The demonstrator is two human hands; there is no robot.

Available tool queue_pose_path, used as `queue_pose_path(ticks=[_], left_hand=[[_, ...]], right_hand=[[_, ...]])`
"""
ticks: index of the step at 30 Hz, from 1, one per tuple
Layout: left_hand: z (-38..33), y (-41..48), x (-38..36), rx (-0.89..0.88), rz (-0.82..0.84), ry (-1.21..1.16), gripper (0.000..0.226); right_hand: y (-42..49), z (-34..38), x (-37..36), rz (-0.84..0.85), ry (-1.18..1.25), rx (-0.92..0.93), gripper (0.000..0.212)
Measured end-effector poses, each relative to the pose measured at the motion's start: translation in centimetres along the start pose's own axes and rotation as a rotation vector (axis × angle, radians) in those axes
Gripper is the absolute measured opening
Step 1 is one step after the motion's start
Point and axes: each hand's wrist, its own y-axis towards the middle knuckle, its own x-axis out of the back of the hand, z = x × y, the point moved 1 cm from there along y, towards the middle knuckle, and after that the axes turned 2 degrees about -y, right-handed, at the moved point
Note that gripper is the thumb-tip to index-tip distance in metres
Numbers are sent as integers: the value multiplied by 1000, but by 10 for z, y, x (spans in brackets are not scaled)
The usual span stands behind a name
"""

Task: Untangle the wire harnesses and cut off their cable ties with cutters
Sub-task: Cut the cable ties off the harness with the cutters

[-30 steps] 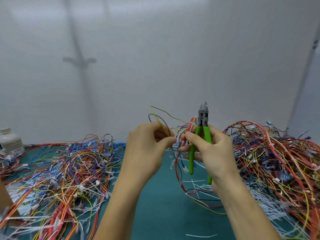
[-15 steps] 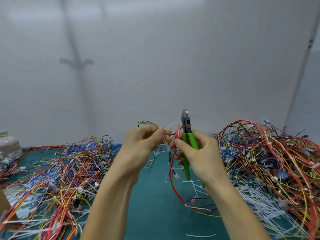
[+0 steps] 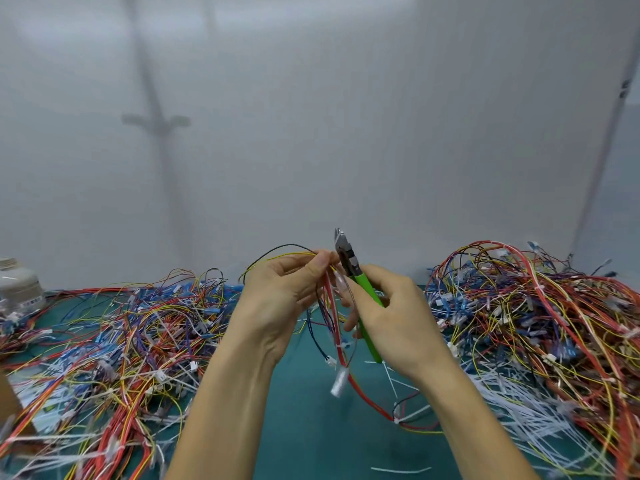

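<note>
Wire harnesses (image 3: 121, 341) lie in tangled heaps on the teal counter (image 3: 304, 427) at both sides. One harness (image 3: 341, 355) hangs between the hands, its long axis near vertical. The left hand (image 3: 277, 299) pinches its upper wires. The right hand (image 3: 398, 317), just beside, is clamped round the green-handled cutters (image 3: 349, 265), tips pointing up, away from the strand. A white cable tie (image 3: 396, 418) sits low on the red wire, below both hands. Whether the blades are parted is unclear.

bare green mat (image 3: 304, 427) between the hands – wire heaps left (image 3: 114, 334) and right (image 3: 540, 317) block.
</note>
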Motion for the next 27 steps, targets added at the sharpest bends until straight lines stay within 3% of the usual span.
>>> queue_pose_path(ticks=[4, 7, 10, 21, 27], left_hand=[[-1, 3, 5, -146, -129, 79, 20], [0, 3, 3, -210, -148, 157, 3], [1, 3, 2, -247, -139, 204, 9], [2, 3, 5, -235, -59, 263, 12], [3, 4, 5, -213, -41, 269, 13]], right_hand=[[1, 2, 10, 38, -63, -47, 31], [0, 4, 17, 89, -249, -33, 50], [-2, 7, 21, 121, -398, -15, 64], [-3, 11, 21, 114, -396, -6, 67], [-4, 12, 20, 111, -344, -28, 57]])
